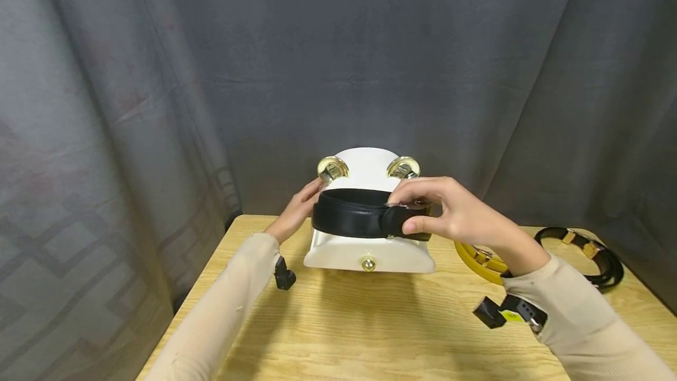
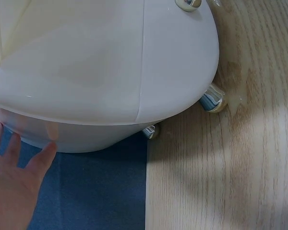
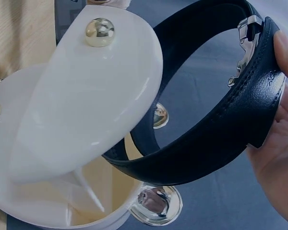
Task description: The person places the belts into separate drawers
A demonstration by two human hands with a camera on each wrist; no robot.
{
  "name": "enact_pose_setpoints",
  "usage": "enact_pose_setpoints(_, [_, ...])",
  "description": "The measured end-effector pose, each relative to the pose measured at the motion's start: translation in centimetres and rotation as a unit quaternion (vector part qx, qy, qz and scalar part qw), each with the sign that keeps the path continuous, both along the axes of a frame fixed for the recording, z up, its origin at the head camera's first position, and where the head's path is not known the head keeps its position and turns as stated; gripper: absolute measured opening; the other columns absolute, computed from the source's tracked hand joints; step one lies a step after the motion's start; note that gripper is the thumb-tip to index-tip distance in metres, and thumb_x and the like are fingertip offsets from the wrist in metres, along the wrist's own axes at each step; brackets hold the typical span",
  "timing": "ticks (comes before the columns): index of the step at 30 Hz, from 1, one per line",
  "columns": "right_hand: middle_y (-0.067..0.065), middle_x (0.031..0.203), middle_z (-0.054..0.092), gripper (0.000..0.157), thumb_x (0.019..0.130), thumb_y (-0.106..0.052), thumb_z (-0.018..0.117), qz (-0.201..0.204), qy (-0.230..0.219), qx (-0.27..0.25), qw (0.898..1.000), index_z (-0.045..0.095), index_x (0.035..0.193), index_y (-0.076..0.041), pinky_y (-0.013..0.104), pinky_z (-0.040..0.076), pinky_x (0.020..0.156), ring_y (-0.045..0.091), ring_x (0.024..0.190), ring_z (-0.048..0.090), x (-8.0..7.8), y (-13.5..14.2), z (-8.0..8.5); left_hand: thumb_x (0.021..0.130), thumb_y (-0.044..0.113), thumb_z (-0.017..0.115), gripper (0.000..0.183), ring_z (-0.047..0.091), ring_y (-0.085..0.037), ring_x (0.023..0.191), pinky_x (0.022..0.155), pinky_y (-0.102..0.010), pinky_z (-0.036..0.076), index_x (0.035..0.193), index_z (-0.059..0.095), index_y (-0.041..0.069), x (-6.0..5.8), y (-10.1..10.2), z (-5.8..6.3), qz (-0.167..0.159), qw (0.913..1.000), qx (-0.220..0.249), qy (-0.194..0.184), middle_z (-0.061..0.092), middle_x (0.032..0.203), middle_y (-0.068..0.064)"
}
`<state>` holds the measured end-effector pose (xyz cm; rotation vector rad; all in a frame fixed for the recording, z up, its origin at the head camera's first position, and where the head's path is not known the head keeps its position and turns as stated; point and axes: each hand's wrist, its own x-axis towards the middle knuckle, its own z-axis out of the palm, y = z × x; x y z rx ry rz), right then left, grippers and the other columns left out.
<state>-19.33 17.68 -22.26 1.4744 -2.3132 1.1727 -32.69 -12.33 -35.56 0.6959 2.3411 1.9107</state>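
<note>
A black leather belt (image 1: 349,220), looped into a ring with a silver buckle (image 3: 247,45), is in my right hand (image 1: 457,207). Thumb and fingers pinch it near the buckle end. It hangs in front of a glossy white container (image 1: 365,160) with gold trim, partly covering it in the head view. The container's rounded front flap (image 3: 110,86), bearing a gold knob (image 1: 368,263), stands ajar and shows a beige inside (image 3: 115,187). At the container's left side is my left hand (image 1: 298,210), its fingers extended against the wall in the left wrist view.
On the wooden table (image 1: 365,334), to the right, lie a yellow belt (image 1: 471,260) and another black belt (image 1: 608,266) with gold fittings, both coiled. Grey curtains (image 1: 370,63) hang behind and at the sides. Small gold feet (image 2: 212,99) hold the container up.
</note>
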Motion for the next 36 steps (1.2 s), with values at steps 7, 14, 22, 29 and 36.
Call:
enact_pose_setpoints(7, [0.000,0.106,0.067,0.024,0.087,-0.001,0.074,0.027,-0.009,-0.004,1.000,0.070,0.111,-0.002,0.024,0.050,0.084,0.014,0.095,0.060,-0.6,-0.2,0.1,0.104,0.025,0.050,0.061,0.026,-0.027,0.146,0.113,-0.049,0.031,0.157,0.026,0.005,-0.1,-0.2,-0.2,-0.001,0.9999,-0.005,-0.010,0.020,0.163,-0.011])
enact_pose_setpoints(14, [0.001,0.104,0.067,0.025,0.085,0.000,0.076,-0.003,-0.020,0.022,1.000,0.071,0.109,-0.004,0.025,0.050,0.082,0.013,0.093,0.060,-1.3,-0.4,-0.7,0.104,0.027,0.050,0.062,0.030,-0.030,0.144,0.111,-0.051,0.034,0.157,0.026,0.007,0.0,0.0,-0.2,0.007,0.9998,-0.014,-0.011,0.020,0.163,-0.010])
enact_pose_setpoints(22, [-0.002,0.102,0.067,0.027,0.082,-0.001,0.079,-0.014,-0.001,0.032,0.999,0.071,0.108,-0.004,0.024,0.048,0.084,0.012,0.093,0.059,-1.8,-0.3,-1.5,0.104,0.028,0.050,0.063,0.028,-0.032,0.145,0.113,-0.051,0.031,0.157,0.025,0.007,0.3,0.1,-0.2,0.005,0.9998,-0.010,-0.018,0.018,0.163,-0.010])
enact_pose_setpoints(29, [-0.004,0.100,0.067,0.027,0.082,-0.002,0.079,-0.018,-0.003,0.047,0.999,0.071,0.107,-0.006,0.025,0.047,0.083,0.012,0.092,0.059,-2.1,-0.4,-1.8,0.104,0.032,0.048,0.063,0.028,-0.032,0.144,0.108,-0.055,0.037,0.159,0.024,0.012,0.3,-0.1,-0.2,0.002,0.9995,-0.029,-0.011,0.017,0.164,-0.008])
enact_pose_setpoints(36, [-0.005,0.101,0.067,0.024,0.083,-0.006,0.079,-0.030,-0.020,0.071,0.997,0.071,0.106,-0.009,0.026,0.050,0.078,0.012,0.089,0.059,-2.2,-0.6,-2.1,0.103,0.033,0.049,0.063,0.029,-0.030,0.144,0.111,-0.052,0.034,0.158,0.027,0.013,0.2,-0.2,-0.3,0.008,0.9996,-0.028,-0.007,0.019,0.163,-0.006])
